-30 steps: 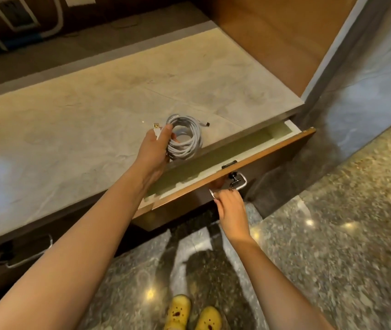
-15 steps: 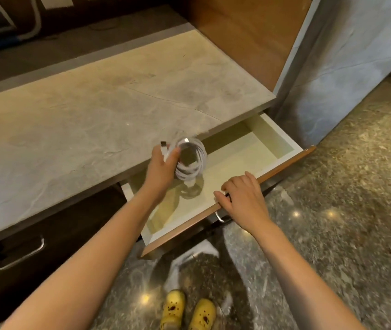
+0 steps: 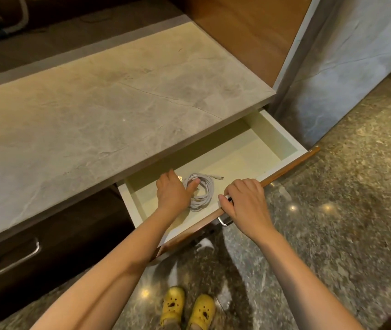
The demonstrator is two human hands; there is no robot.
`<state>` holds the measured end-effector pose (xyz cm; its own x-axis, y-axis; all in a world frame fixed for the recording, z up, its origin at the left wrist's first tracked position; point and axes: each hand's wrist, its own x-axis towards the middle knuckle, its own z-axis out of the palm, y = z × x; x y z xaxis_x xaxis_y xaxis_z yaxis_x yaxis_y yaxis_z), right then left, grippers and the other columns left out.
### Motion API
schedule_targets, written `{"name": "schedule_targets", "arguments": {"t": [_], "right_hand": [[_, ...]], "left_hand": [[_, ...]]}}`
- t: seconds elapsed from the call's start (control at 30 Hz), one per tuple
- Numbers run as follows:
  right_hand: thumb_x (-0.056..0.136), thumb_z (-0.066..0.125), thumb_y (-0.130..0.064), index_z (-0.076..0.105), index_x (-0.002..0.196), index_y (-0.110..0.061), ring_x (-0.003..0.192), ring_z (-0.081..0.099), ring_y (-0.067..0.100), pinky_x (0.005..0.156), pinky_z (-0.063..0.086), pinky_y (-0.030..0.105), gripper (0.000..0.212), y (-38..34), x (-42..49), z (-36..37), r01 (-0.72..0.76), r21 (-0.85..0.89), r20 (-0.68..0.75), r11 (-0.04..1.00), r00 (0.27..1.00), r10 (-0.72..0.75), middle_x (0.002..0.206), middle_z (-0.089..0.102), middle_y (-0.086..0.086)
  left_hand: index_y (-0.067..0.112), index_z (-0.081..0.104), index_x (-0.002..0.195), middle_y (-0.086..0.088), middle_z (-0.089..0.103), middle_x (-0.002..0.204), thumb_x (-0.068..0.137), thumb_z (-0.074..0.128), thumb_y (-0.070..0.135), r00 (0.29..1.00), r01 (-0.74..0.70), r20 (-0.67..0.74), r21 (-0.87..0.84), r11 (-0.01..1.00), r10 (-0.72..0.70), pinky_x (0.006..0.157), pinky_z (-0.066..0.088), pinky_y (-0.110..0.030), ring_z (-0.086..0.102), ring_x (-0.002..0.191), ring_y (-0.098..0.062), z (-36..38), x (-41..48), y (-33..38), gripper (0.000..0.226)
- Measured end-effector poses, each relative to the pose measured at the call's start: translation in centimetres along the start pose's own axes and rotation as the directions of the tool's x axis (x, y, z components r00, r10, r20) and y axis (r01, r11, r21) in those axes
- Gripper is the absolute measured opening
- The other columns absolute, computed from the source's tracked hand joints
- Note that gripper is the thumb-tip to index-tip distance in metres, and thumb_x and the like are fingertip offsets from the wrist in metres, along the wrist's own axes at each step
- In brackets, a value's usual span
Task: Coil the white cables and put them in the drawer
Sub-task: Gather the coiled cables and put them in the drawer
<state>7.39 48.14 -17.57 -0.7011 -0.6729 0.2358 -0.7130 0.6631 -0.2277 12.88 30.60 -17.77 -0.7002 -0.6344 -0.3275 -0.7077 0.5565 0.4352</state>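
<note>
White cable coil (image 3: 201,192) lying on the pale floor of the open drawer (image 3: 274,148), toward its near left part, loops stacked in a rough oval with the long axis running near to far. One plug end pointing right from the far edge of the coil; another small connector showing just left of it, by the fingers. Left hand (image 3: 173,194) reached down into the drawer, resting at the coil's left edge, one finger hooked over the loops, the others curled loosely; whether gripping or already letting go, cannot tell. Coil directly right of that hand and touching it, so the left hand by far the nearer. Right hand (image 3: 246,204) closed over the wooden front edge of the drawer, fingers wrapped on the rim, just right of the coil but not touching it. Metal handle (image 3: 224,221) partly visible below that hand. Grey stone-look countertop (image 3: 99,115) overhanging the far side of the drawer. Yellow clogs (image 3: 188,308) on the speckled floor below. No brand, label or readable writing anywhere.
</note>
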Motion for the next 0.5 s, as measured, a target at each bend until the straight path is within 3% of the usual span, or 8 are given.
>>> {"name": "schedule_targets", "arguments": {"t": [0.07, 0.13, 0.2, 0.3, 0.37, 0.4, 0.47, 0.5], "right_hand": [[0.09, 0.037, -0.039, 0.063, 0.075, -0.013, 0.075, 0.051, 0.022, 0.081, 0.03, 0.031, 0.04, -0.1, 0.4, 0.2, 0.002, 0.004, -0.012, 1.0, 1.0, -0.002, 0.073, 0.058, -0.001], [0.091, 0.037, -0.038, 0.063, 0.075, -0.013, 0.075, 0.051, 0.022, 0.081, 0.03, 0.032, 0.04, -0.2, 1.1, 0.5, 0.002, -0.003, -0.017, 1.0, 1.0, -0.002, 0.073, 0.058, 0.0], [0.091, 0.037, -0.034, 0.064, 0.076, -0.013, 0.076, 0.052, 0.022, 0.082, 0.03, 0.032, 0.038, -0.4, 2.2, 0.8, 0.011, 0.013, -0.011, 1.0, 1.0, -0.011, 0.074, 0.059, 0.0], [0.093, 0.036, -0.025, 0.064, 0.087, -0.013, 0.09, 0.051, 0.017, 0.087, 0.027, 0.02, 0.031, -1.1, 3.3, 0.6, -0.064, 0.261, -0.059, 0.963, 0.995, 0.082, 0.089, 0.059, -0.003], [0.095, 0.041, -0.015, 0.061, 0.1, -0.012, 0.104, 0.045, 0.012, 0.088, 0.025, 0.006, 0.022, -1.7, 2.6, -0.1, -0.276, 0.545, -0.144, 0.791, 0.899, 0.413, 0.104, 0.054, -0.003], [0.095, 0.042, -0.011, 0.059, 0.106, -0.011, 0.107, 0.044, 0.011, 0.09, 0.026, 0.003, 0.02, -2.0, 1.7, -0.3, -0.395, 0.66, -0.135, 0.639, 0.774, 0.618, 0.11, 0.052, -0.001], [0.097, 0.041, -0.009, 0.054, 0.12, -0.008, 0.116, 0.047, 0.017, 0.096, 0.033, 0.013, 0.027, -2.9, -0.1, 0.7, -0.618, 0.752, 0.137, 0.23, 0.487, 0.862, 0.124, 0.051, 0.007], [0.098, 0.04, -0.009, 0.05, 0.128, -0.006, 0.121, 0.048, 0.022, 0.1, 0.035, 0.022, 0.032, -3.5, -0.5, 1.9, -0.687, 0.726, 0.333, 0.037, 0.398, 0.855, 0.131, 0.05, 0.01]], "left_hand": [[0.01, 0.027, 0.143, -0.013, 0.027, 0.151, 0.091, 0.041, 0.053, 0.983, -0.182, -0.031, 0.005, 0.983, 0.182, 0.112, 0.024, -0.041, 0.025, 0.137, -0.028, -1.1, -2.1, -0.4, 0.068], [0.016, 0.031, 0.141, -0.005, 0.036, 0.147, 0.095, 0.04, 0.042, 0.92, -0.387, 0.047, -0.059, 0.92, 0.39, 0.111, 0.026, -0.036, 0.033, 0.133, -0.021, -1.3, -5.2, -0.7, 0.054], [0.016, 0.037, 0.14, -0.005, 0.047, 0.14, 0.094, 0.049, 0.028, 0.85, -0.526, 0.062, 0.044, 0.849, 0.523, 0.104, 0.034, -0.031, 0.045, 0.127, -0.021, -0.7, -7.6, -1.2, 0.049], [0.009, 0.049, 0.132, -0.011, 0.062, 0.125, 0.089, 0.06, 0.019, 0.819, -0.565, -0.01, 0.161, 0.809, 0.574, 0.088, 0.049, -0.032, 0.061, 0.11, -0.025, -0.1, -6.8, -2.2, 0.046], [0.012, 0.04, 0.14, -0.009, 0.05, 0.139, 0.098, 0.043, 0.024, 0.837, -0.542, 0.016, 0.17, 0.823, 0.547, 0.1, 0.04, -0.032, 0.051, 0.124, -0.023, -0.7, -6.0, -2.2, 0.044], [0.013, 0.033, 0.143, -0.007, 0.043, 0.145, 0.1, 0.036, 0.027, 0.835, -0.545, 0.021, 0.171, 0.821, 0.55, 0.105, 0.034, -0.03, 0.044, 0.13, -0.022, -0.9, -5.6, -2.2, 0.045], [0.016, 0.023, 0.147, -0.003, 0.033, 0.151, 0.102, 0.03, 0.027, 0.827, -0.552, -0.002, 0.185, 0.813, 0.562, 0.11, 0.026, -0.028, 0.034, 0.136, -0.019, -1.2, -4.9, -2.3, 0.047], [0.018, 0.021, 0.148, -0.002, 0.029, 0.153, 0.101, 0.031, 0.026, 0.824, -0.558, -0.001, 0.17, 0.813, 0.566, 0.112, 0.023, -0.029, 0.029, 0.139, -0.017, -1.7, -4.4, -2.2, 0.048]]}}
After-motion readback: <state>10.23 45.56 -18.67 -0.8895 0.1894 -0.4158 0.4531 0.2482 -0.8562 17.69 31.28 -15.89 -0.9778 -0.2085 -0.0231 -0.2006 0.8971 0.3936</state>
